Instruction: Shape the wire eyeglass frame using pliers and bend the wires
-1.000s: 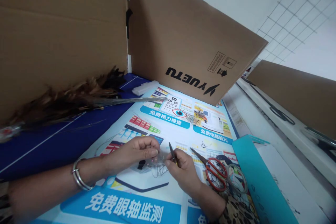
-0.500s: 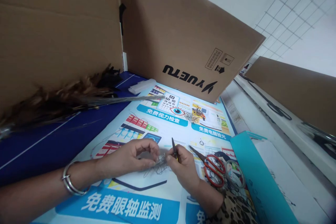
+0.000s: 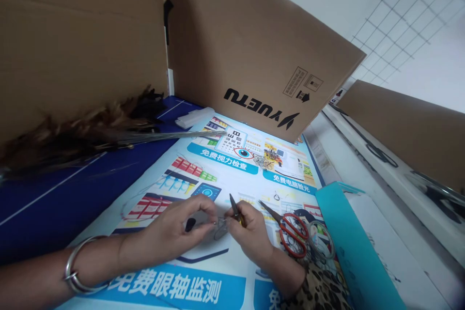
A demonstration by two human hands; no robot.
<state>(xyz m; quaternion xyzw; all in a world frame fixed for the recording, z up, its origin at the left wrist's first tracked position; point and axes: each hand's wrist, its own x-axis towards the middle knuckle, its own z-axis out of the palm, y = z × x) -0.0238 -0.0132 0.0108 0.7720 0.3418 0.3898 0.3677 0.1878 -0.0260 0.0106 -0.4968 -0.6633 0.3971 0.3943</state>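
Observation:
My left hand (image 3: 178,230) pinches a small piece of thin wire work (image 3: 219,226) between thumb and fingers, low over a printed poster (image 3: 203,174). A small dark piece (image 3: 189,225) shows under my left thumb. My right hand (image 3: 249,232) is closed round a slim dark tool (image 3: 235,209) whose tip sticks up, and its fingertips meet the wire piece from the right. A silver bangle (image 3: 74,276) sits on my left wrist.
Red-handled scissors (image 3: 288,232) lie just right of my right hand, beside a clear ring (image 3: 323,242) and a teal box lid (image 3: 348,252). A feather duster (image 3: 87,133) lies at left on the blue surface (image 3: 54,203). Cardboard panels (image 3: 254,48) wall the back. Small wire bits (image 3: 261,161) lie farther on the poster.
Both hands have stayed together on the wire piece, shifting slightly. My left arm has drawn back toward me, and the view has tilted a little.

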